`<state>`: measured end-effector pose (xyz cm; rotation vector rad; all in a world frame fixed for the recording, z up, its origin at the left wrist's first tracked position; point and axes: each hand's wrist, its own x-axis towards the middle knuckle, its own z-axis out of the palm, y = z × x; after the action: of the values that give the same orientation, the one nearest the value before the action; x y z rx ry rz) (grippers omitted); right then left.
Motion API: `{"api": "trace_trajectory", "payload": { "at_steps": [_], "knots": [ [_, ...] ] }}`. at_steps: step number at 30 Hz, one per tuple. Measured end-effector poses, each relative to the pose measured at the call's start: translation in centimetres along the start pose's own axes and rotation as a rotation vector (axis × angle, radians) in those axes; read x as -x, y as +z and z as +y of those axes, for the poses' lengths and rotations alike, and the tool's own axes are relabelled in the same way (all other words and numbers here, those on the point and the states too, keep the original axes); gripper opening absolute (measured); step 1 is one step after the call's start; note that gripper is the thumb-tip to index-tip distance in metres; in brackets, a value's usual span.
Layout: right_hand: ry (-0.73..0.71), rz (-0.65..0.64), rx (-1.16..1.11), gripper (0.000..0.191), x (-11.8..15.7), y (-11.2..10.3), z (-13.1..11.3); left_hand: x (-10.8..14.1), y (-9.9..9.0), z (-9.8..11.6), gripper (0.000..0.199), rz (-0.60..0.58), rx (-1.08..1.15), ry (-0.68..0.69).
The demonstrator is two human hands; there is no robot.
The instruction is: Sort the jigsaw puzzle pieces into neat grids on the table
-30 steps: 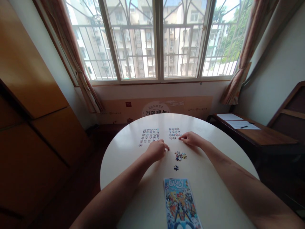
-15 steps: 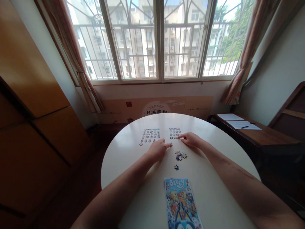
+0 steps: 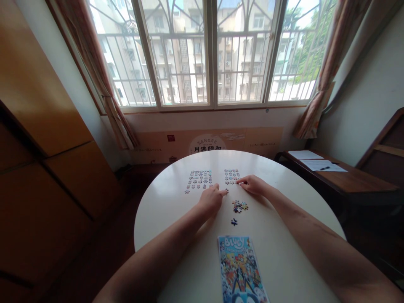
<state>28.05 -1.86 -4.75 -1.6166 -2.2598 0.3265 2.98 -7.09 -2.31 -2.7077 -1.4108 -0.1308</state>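
Note:
My left hand (image 3: 213, 198) is over the middle of the round table, most fingers curled. Its fingertips are at a small jigsaw puzzle piece (image 3: 226, 191), with part of the piece showing beyond them. My right hand (image 3: 252, 185) rests on the table farther right, fingers bent and closed, the tips at the lower right corner piece (image 3: 237, 182) of the right block of puzzle pieces (image 3: 232, 173). Left of my left hand lies a larger block of pieces in rows (image 3: 199, 179), partly hidden by that hand. A loose pile of pieces (image 3: 240, 206) sits between my forearms.
One dark piece (image 3: 234, 222) lies below the pile. A Bluey picture sheet (image 3: 241, 269) is at the near side of the white table (image 3: 158, 219). Papers and a pen rest on a wooden bench (image 3: 362, 176) to the right. An orange-brown cabinet (image 3: 59, 189) stands left.
My left hand has shifted very slightly, its fingertips still at the same piece. The right hand stays at the block's lower corner. The pieces look unmoved.

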Motion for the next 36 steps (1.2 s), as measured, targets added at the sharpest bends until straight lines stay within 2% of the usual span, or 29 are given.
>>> {"api": "trace_trajectory", "payload": {
  "at_steps": [14,21,24,30,34,36],
  "knots": [
    [-0.022,0.013,-0.038,0.036,-0.5,0.3,0.2,-1.1,0.4,0.5,0.041,0.013,-0.007,-0.021],
    [-0.074,0.041,-0.137,0.033,-0.3,-0.4,0.9,-0.7,0.1,0.5,0.042,0.040,-0.024,-0.003],
    [-0.117,-0.049,-0.231,0.029,-0.1,-0.8,1.1,-0.2,-0.1,0.2,0.044,0.079,-0.010,0.048],
    [-0.099,-0.414,-0.299,0.033,0.3,-1.6,0.4,0.8,-1.3,-0.1,0.034,0.087,0.067,0.262],
    [-0.043,-0.518,-0.284,0.039,0.4,-1.9,-0.2,1.4,-2.7,0.2,0.020,0.077,0.073,0.336],
    [-0.032,-0.537,-0.269,0.042,0.4,-2.0,-0.3,1.7,-3.1,0.3,0.021,0.034,0.086,0.385]
  ]
}}
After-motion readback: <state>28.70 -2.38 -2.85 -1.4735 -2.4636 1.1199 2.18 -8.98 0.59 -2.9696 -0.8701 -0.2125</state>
